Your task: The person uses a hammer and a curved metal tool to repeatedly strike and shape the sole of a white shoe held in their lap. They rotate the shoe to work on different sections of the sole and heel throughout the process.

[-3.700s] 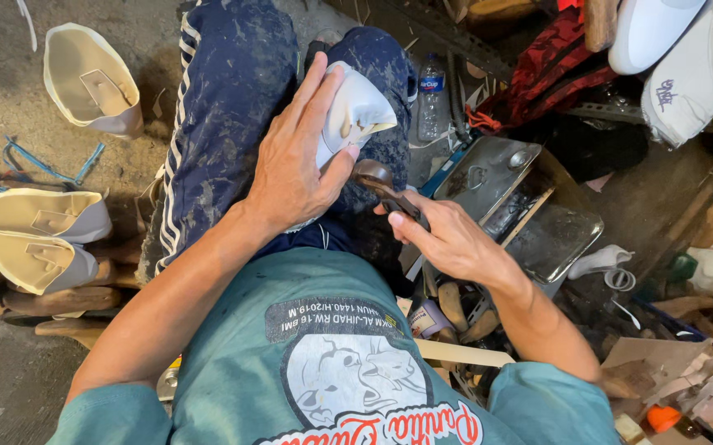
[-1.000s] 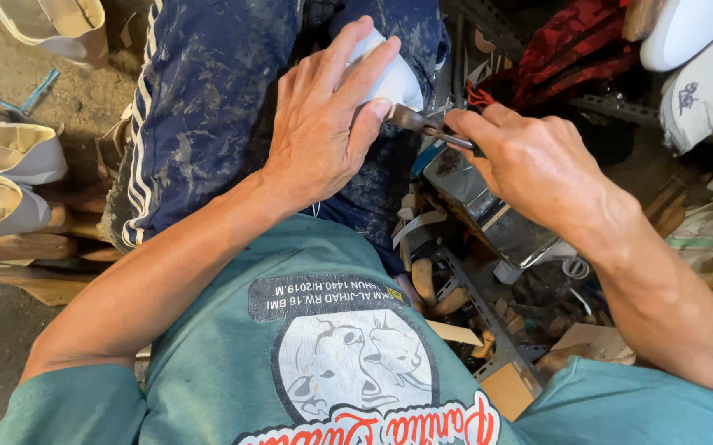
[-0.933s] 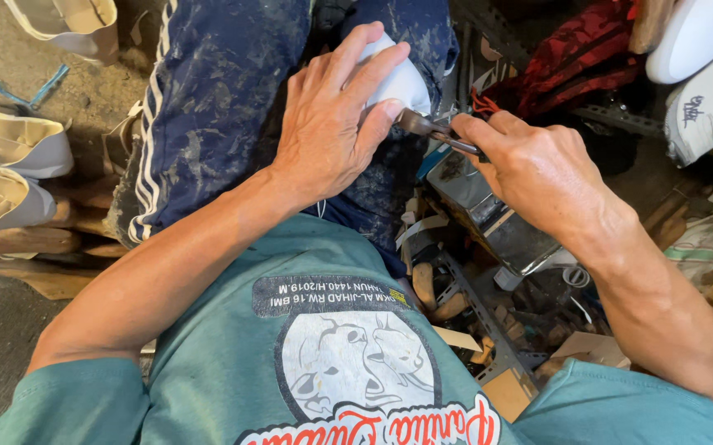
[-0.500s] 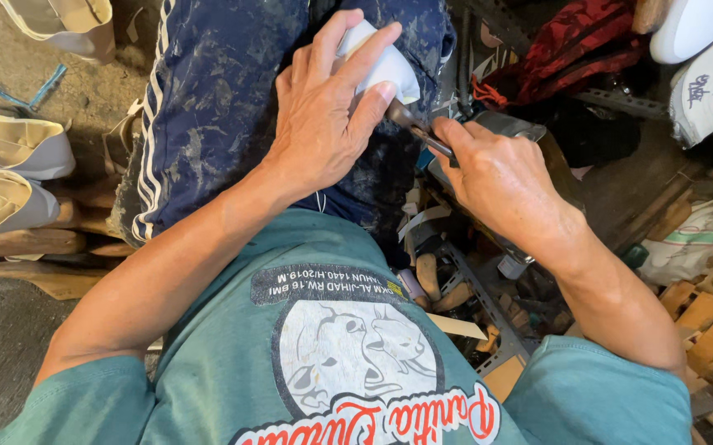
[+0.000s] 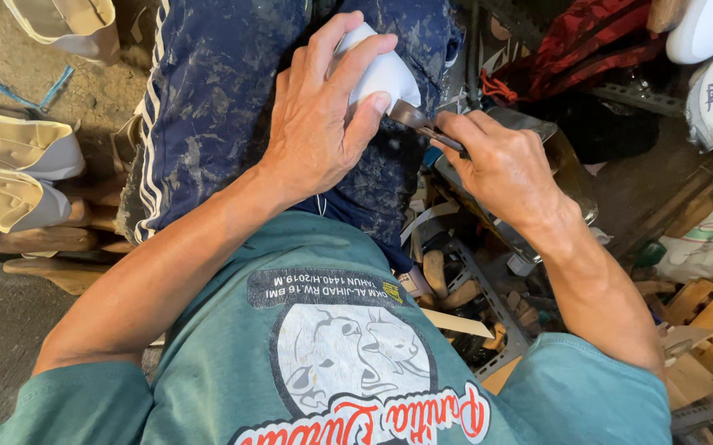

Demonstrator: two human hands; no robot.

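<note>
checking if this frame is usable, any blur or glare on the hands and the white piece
Head view: left hand, right hand and white piece are sharp; even soft light, no glare; clutter under the right arm lies in shadow; edges look slightly stretched.

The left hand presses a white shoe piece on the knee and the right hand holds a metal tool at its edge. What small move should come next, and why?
Probably a short stroke of the metal tool along the edge of the white shoe piece. Its tip already touches that edge, the left hand clamps the piece on the knee, and the right hand grips the tool's handle.
</note>
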